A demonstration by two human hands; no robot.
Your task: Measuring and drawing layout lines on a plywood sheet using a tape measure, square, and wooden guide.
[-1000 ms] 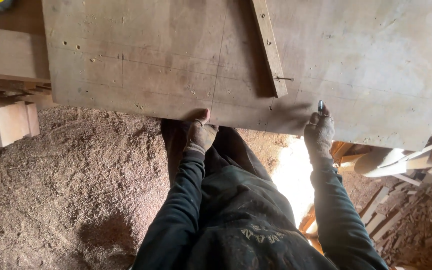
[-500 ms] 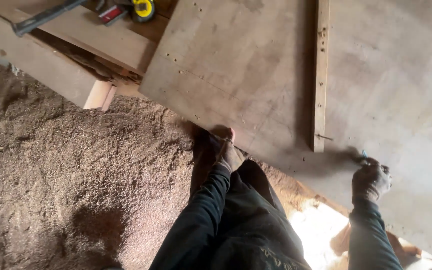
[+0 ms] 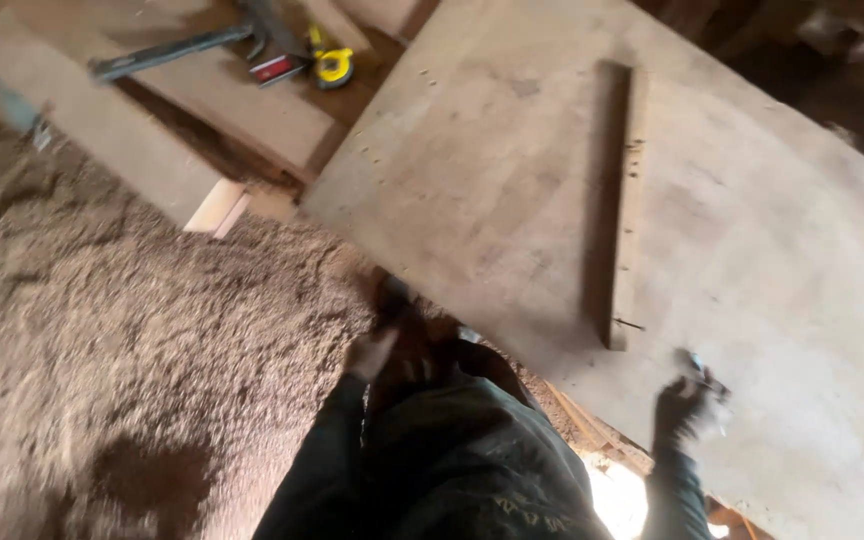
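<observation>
Right hand on wooden board (small object pinched, blurred).

Dark long sleeves, dark trousers with pale marking, possibly lettering, blurred

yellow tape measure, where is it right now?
Head view, upper left: the round yellow tape measure lies on a wooden plank, beside a small red tool, just off the large plywood board's left edge.

Large pale worn wooden board, flat and angled, with a narrow wooden strip on top.
</observation>
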